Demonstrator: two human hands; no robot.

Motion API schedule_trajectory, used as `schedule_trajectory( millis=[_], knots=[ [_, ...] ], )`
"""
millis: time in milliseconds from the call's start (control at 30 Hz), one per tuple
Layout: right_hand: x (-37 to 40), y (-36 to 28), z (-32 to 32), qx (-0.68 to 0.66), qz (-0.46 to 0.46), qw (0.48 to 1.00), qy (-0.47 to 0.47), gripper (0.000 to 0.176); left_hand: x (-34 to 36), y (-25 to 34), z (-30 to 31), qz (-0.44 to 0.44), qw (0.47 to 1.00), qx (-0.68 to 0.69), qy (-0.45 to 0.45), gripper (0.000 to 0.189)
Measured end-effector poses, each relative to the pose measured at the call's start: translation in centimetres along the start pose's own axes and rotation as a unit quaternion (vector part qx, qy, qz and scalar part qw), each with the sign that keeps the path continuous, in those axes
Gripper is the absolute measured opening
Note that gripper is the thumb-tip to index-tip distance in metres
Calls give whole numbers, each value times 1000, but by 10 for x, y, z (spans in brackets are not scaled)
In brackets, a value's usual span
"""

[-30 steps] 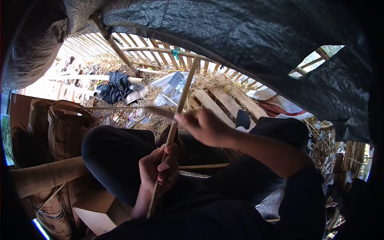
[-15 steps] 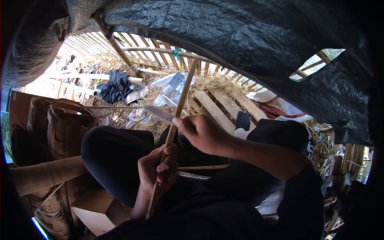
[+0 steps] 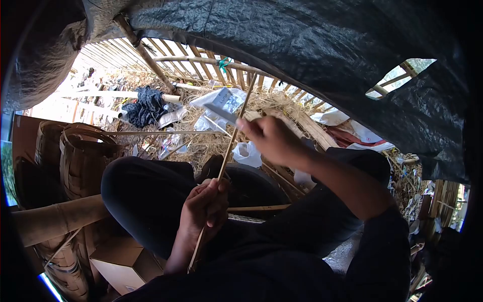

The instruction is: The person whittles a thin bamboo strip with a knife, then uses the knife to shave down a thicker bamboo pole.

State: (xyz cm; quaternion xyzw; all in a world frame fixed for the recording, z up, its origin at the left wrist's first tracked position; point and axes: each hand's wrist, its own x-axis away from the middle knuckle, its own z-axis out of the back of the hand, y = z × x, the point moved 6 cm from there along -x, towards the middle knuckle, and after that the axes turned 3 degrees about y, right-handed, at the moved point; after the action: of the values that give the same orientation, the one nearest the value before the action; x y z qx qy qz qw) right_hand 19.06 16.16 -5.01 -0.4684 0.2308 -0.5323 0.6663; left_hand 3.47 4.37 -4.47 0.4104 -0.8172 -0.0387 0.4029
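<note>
A long, thin bamboo strip [image 3: 232, 143] slants up and away from my lap. My left hand [image 3: 205, 205] is closed around its lower part, with the tail end running down past my wrist. Farther up, my right hand [image 3: 274, 138] is closed on a knife [image 3: 221, 112]; the handle is hidden inside the fist. Its flat grey blade points up and left, and its base meets the strip beside my thumb. The strip's narrow edge faces me.
Woven baskets [image 3: 83, 156] stand at the left above a thick bamboo pole [image 3: 60, 219]. A cardboard box [image 3: 121, 267] sits below. Ahead lie dark cloth [image 3: 144, 107], a white plastic bag [image 3: 247, 153] and straw. Black tarpaulin [image 3: 302, 40] hangs overhead, near a slatted bamboo fence [image 3: 196, 68].
My right hand and the knife have moved up along the strip, away from my left hand. The strip has turned from its broad face to its edge and leans slightly more right.
</note>
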Motion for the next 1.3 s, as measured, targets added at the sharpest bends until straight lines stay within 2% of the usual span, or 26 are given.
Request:
schedule_trajectory(
  millis=[33,100,200,233,333,367,433,500,600,700,733,767,833,867,900,967,1000,1033,1100,1133,1167,1233,1300],
  knots=[
    [6,-8,-5,-22,45,999,21,55,-1,0,0,-1,1000,0,-2,23],
    [7,-5,-7,-36,57,997,27,55,1,0,7,-4,999,-33,38,23],
    [-11,11,12,31,-56,996,-54,54,-1,-2,3,-1,997,-64,32,25],
    [-15,11,18,49,-10,999,-16,57,2,-2,2,0,997,-62,33,25],
    [8,-3,-5,-36,68,997,18,59,3,4,-3,-13,996,-90,21,25],
    [5,-3,0,-37,67,997,20,59,1,1,1,-9,995,-92,29,25],
    [-8,8,13,23,6,999,-22,55,2,-1,4,-3,995,-91,39,25],
    [-9,14,15,39,7,999,17,56,3,1,-1,-11,996,-82,24,25],
    [1,-2,-4,-16,63,998,-18,58,4,4,5,-10,996,-84,23,25],
    [-13,16,11,30,-8,999,-23,60,2,-2,4,6,996,-75,43,26],
    [-21,21,21,19,10,1000,16,61,4,-1,4,6,996,-76,42,26],
    [-16,21,17,21,10,1000,18,61,6,1,1,-1,997,-74,34,26],
    [4,-5,-8,-27,39,998,-39,62,4,4,-1,-15,997,-67,22,26],
    [10,-4,-22,-23,113,993,-2,63,4,3,3,-13,997,-70,31,26],
    [6,-4,-17,-23,115,993,-5,63,4,2,6,-11,996,-75,40,26],
    [-6,12,1,9,17,999,-42,58,4,-1,4,-6,997,-62,36,25],
    [-14,17,16,1,-13,1000,2,57,3,-2,3,-2,998,-51,28,23],
    [-14,14,23,-7,-11,1000,8,55,4,0,3,-2,998,-50,26,23],
    [2,3,-7,-44,-28,998,-42,55,4,3,2,-5,999,-45,27,23],
    [12,-11,-15,-23,32,998,-54,55,3,2,4,-5,999,-42,26,23],
    [13,-11,-19,-26,88,996,-18,56,0,0,8,-6,999,-40,30,23],
    [0,3,-4,18,-19,998,-65,57,2,0,10,-1,998,-41,37,22],
    [-14,5,20,10,10,1000,-3,57,3,1,1,-1,999,-37,14,22]
  ],
)
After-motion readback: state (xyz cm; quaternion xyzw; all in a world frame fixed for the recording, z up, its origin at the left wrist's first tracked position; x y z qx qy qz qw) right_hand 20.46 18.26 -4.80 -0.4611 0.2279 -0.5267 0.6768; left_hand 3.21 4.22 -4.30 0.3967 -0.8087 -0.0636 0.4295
